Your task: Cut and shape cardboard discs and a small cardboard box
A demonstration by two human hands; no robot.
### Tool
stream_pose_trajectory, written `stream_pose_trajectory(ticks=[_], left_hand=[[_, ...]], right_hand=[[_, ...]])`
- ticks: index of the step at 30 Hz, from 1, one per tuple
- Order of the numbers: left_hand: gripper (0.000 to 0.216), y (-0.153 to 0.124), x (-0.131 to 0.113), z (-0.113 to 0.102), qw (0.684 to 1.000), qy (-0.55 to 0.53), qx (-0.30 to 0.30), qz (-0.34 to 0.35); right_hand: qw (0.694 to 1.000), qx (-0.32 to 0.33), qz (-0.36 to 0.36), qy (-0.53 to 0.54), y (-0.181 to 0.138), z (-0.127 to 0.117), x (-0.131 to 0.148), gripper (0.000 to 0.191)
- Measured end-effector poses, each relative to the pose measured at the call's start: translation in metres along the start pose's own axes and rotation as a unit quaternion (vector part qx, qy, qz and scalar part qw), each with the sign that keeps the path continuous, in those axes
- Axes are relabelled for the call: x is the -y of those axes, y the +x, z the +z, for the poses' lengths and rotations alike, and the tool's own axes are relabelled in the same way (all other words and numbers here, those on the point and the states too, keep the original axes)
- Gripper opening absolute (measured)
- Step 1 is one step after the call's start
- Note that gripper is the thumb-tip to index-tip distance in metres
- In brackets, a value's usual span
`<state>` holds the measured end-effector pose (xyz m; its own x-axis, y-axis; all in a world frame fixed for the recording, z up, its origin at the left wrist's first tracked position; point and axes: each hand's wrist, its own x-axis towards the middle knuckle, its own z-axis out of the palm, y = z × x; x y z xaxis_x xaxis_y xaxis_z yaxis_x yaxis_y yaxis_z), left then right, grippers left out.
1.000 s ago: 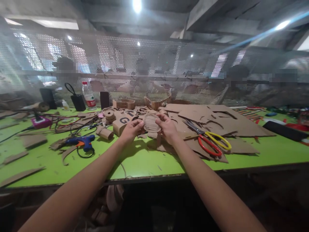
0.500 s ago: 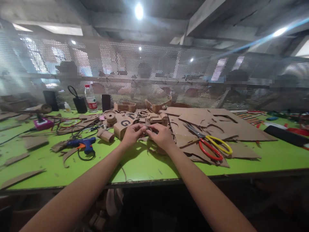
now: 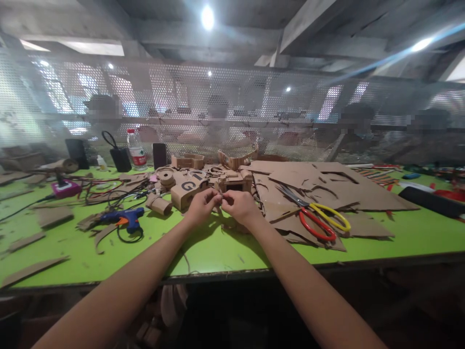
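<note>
Both hands meet over the middle of the green table, their fingertips pinched close together. My left hand (image 3: 201,208) is closed, thumb against fingers, on a small thin cardboard strip (image 3: 217,187) that shows only in part. On the same strip, my right hand (image 3: 241,208) pinches from the other side. Just behind the fingers stands a small cardboard frame (image 3: 234,184) with a dark opening. A cardboard box (image 3: 183,193) with black letters sits beyond my left hand, beside a rolled cardboard tube (image 3: 159,204).
A blue glue gun (image 3: 125,217) lies to the left. Scissors (image 3: 316,220) with red and yellow handles rest on cardboard sheets (image 3: 298,177) at the right. A water bottle (image 3: 137,151) stands at the back, before a perforated screen (image 3: 247,111) with people behind it.
My right hand has turned slightly, its fingers now bunched nearer to my left fingertips. The cardboard frame's dark opening behind them shows more clearly. Both hands keep their pinch.
</note>
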<state>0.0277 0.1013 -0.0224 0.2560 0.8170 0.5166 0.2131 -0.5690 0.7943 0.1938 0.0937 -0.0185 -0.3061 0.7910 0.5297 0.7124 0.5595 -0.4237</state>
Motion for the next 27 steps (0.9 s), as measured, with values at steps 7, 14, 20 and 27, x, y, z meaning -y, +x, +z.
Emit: stream_pose_trajectory(ticks=[7,14,20,27], left_hand=[[0.021,-0.003,-0.009,0.002,0.999,0.034,0.004,0.01],[0.022,-0.002,-0.011,0.001,0.999,0.04,0.017,0.011],[0.019,-0.004,-0.009,0.0,0.998,0.052,0.016,0.009],[0.029,-0.006,-0.011,-0.004,0.998,0.034,0.051,0.014]], right_hand=[[1.0,0.009,0.007,0.008,-0.001,0.001,-0.003,0.02],[0.999,0.02,-0.001,0.03,0.0,0.001,-0.008,0.021],[1.0,0.021,-0.008,-0.011,-0.002,0.002,0.0,0.02],[0.999,0.015,-0.03,0.0,-0.004,-0.001,-0.003,0.022]])
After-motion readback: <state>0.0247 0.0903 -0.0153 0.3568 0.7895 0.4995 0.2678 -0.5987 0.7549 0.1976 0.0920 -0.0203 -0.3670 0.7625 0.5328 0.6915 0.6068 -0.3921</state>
